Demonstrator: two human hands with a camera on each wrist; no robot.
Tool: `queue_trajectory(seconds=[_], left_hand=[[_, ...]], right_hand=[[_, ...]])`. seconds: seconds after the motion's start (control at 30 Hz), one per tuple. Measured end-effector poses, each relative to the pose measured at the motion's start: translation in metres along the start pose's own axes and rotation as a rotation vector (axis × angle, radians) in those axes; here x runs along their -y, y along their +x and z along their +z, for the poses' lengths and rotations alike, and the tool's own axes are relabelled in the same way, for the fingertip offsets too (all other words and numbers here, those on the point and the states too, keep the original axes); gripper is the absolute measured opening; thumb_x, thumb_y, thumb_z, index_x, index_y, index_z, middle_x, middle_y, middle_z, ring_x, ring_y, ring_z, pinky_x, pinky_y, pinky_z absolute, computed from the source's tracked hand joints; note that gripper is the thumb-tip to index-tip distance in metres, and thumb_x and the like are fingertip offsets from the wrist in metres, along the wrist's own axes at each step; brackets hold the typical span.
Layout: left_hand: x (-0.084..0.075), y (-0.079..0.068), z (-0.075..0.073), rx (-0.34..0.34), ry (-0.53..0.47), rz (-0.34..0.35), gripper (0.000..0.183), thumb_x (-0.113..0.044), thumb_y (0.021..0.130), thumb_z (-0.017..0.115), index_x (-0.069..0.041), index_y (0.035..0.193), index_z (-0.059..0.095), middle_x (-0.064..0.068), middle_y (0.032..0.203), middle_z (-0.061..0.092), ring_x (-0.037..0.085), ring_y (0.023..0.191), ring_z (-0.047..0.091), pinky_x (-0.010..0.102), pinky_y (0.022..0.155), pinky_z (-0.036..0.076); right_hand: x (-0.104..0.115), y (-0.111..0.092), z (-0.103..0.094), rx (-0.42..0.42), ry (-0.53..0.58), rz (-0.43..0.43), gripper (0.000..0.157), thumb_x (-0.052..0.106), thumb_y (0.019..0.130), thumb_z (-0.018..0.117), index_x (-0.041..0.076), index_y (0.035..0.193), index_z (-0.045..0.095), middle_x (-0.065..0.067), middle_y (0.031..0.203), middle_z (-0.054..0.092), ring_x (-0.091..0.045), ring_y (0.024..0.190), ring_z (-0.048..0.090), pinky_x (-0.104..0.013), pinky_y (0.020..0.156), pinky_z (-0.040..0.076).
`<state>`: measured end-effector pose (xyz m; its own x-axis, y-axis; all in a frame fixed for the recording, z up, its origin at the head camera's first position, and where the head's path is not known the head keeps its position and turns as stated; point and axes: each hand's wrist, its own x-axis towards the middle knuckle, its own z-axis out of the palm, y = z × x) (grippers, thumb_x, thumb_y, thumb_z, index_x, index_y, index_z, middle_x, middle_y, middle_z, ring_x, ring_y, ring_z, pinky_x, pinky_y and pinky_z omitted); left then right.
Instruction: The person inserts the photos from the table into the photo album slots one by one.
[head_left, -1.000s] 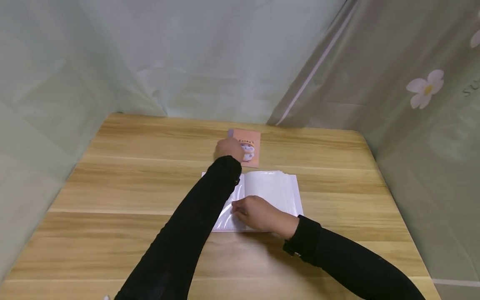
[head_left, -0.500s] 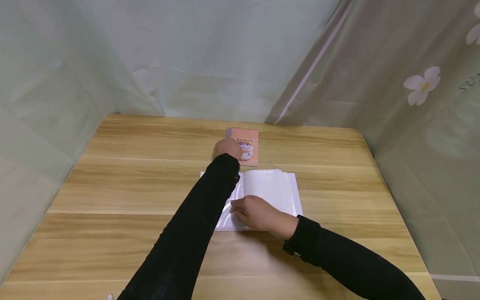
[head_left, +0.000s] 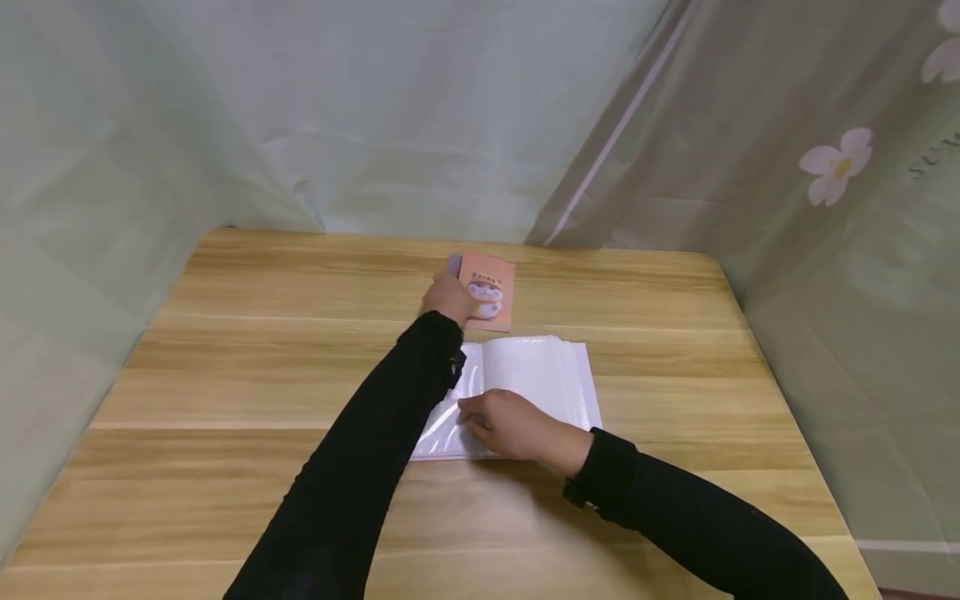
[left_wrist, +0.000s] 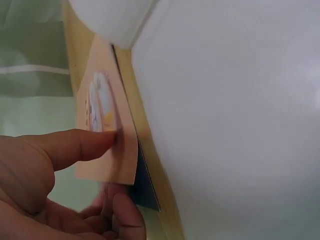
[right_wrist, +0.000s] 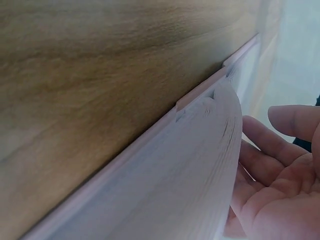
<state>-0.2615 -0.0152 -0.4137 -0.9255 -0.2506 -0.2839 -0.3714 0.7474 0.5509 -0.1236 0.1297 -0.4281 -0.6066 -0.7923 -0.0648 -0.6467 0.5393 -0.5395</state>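
At the far side of the table, my left hand (head_left: 448, 298) pinches a pink picture card (head_left: 497, 271) by its left edge. The left wrist view shows the thumb (left_wrist: 85, 145) on the card's printed face (left_wrist: 102, 100) and the fingers beneath. A darker card (left_wrist: 145, 187) lies under it, partly covered. Nearer me a photo album (head_left: 532, 375) with clear glossy pockets lies spread flat, its left page partly hidden by my left sleeve. My right hand (head_left: 513, 423) rests on the album near its middle fold, fingers loosely bent, thumb apart, holding nothing.
The wooden table (head_left: 247, 375) reaches back to pale curtains (head_left: 420, 117) at the rear and sides. A flower print (head_left: 836, 167) marks the right curtain. The album's thick page stack (right_wrist: 200, 150) bulges upward beside the right hand.
My left hand has shifted slightly left, and the near edge of the pink card has lifted a little, uncovering more of its print. My right hand stays on the album.
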Motion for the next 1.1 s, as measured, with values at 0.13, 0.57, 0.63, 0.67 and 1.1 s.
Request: queue_trajectory(seconds=[0.13,0.57,0.63,0.67,1.1], left_hand=[[0.015,0.003,-0.01,0.05,0.032,0.111,0.028,-0.01,0.092,0.053,0.01,0.106,0.066,0.021,0.109,0.066,0.028,0.085,0.06,0.031,0.071,0.051],[0.049,-0.002,-0.035,0.265,-0.635,-0.08,0.022,-0.013,0.1,0.056,-0.001,0.082,0.059,-0.003,0.057,0.049,0.005,0.048,0.046,0.018,0.046,0.035],[0.049,-0.009,-0.038,0.284,-0.68,-0.082,0.021,-0.013,0.101,0.056,-0.001,0.084,0.059,-0.002,0.06,0.05,0.006,0.05,0.047,0.016,0.047,0.038],[0.048,-0.013,-0.04,0.292,-0.694,-0.083,0.02,-0.013,0.101,0.056,-0.001,0.085,0.058,-0.002,0.062,0.05,0.006,0.051,0.048,0.016,0.049,0.039],[0.05,-0.059,-0.046,0.395,-0.776,-0.078,0.021,-0.016,0.103,0.056,0.004,0.103,0.059,0.004,0.08,0.053,0.01,0.065,0.05,0.017,0.057,0.046]], right_hand=[[0.0,0.002,0.001,0.012,0.007,-0.005,0.022,0.004,0.095,0.063,-0.002,0.114,0.071,-0.009,0.11,0.074,-0.02,0.102,0.068,-0.035,0.096,0.052],[-0.018,-0.002,-0.023,-0.083,0.32,0.152,0.021,0.011,0.1,0.06,0.002,0.115,0.072,-0.007,0.109,0.073,-0.017,0.101,0.068,-0.028,0.086,0.055],[-0.023,-0.003,-0.035,-0.148,0.376,0.214,0.02,0.009,0.1,0.059,0.0,0.111,0.072,-0.011,0.104,0.073,-0.018,0.093,0.068,-0.029,0.08,0.056],[-0.026,-0.003,-0.041,-0.186,0.417,0.253,0.019,0.008,0.1,0.058,-0.002,0.11,0.072,-0.014,0.102,0.072,-0.018,0.089,0.068,-0.029,0.077,0.057],[-0.072,0.013,-0.079,-0.342,0.977,0.573,0.033,0.011,0.106,0.048,-0.016,0.123,0.056,-0.013,0.094,0.065,-0.015,0.079,0.065,-0.027,0.078,0.059]])
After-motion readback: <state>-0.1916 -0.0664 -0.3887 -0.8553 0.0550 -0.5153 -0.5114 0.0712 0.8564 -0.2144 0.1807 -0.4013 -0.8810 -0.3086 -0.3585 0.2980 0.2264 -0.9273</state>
